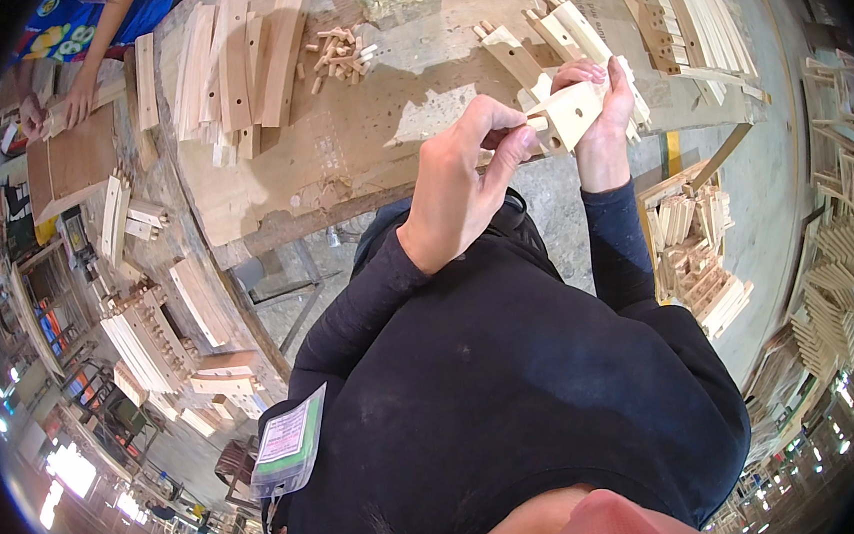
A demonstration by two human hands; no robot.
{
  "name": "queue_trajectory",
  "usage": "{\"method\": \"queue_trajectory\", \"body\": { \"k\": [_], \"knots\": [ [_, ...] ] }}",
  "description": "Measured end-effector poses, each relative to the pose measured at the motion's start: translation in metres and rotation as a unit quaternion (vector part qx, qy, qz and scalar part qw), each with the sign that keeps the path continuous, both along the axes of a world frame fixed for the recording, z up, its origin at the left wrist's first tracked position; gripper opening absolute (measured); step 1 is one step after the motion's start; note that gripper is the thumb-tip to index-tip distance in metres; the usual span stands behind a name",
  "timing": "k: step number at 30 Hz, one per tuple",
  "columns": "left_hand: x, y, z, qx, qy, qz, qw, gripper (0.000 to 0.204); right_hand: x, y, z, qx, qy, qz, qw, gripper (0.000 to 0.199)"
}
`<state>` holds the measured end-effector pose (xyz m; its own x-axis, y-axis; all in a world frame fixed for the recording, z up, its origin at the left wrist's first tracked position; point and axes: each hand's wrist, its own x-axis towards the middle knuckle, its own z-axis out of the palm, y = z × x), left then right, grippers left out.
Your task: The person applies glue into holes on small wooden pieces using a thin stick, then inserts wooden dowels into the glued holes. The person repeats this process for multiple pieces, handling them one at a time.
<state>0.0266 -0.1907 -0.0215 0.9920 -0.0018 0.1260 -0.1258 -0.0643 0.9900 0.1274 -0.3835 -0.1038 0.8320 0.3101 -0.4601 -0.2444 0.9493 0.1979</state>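
My left hand (pixel 465 179) pinches a short wooden dowel (pixel 537 124) between thumb and fingertips. The dowel is against the end of a pale wooden piece (pixel 575 112) with round holes; how deep it sits I cannot tell. That piece rests in my right hand (pixel 608 117), whose fingers wrap around its far side. Both hands are above the near edge of the worktable (pixel 339 163). Just beyond them lie several wooden pieces (pixel 510 52) with dowels sticking out of their ends. Farther left is a heap of loose dowels (pixel 340 55).
Drilled wooden slats (pixel 236 66) lie at the table's left; more are stacked at the far right (pixel 688 10). A crate of wood parts (pixel 691 246) stands right of my body. Another person's hand (pixel 80 93) works at the far left, near a side bench holding wooden parts (pixel 147 339).
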Motion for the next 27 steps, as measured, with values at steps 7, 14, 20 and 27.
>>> {"method": "queue_trajectory", "body": {
  "k": [7, 14, 20, 27],
  "knots": [
    [0.003, 0.012, 0.013, 0.124, -0.034, -0.031, 0.991, 0.011, -0.001, 0.005, 0.009, -0.031, 0.02, -0.023, 0.999, 0.039],
    [0.004, 0.015, 0.026, 0.212, -0.085, -0.021, 0.973, 0.011, 0.002, 0.006, 0.02, -0.087, -0.049, -0.035, 0.994, 0.036],
    [0.001, 0.015, 0.024, 0.284, -0.129, -0.001, 0.95, 0.028, 0.003, 0.015, 0.031, -0.07, -0.066, 0.001, 0.995, 0.036],
    [0.007, 0.018, 0.019, 0.262, -0.108, 0.061, 0.957, 0.019, 0.008, 0.028, 0.04, -0.096, -0.038, -0.025, 0.994, 0.039]
  ]
}}
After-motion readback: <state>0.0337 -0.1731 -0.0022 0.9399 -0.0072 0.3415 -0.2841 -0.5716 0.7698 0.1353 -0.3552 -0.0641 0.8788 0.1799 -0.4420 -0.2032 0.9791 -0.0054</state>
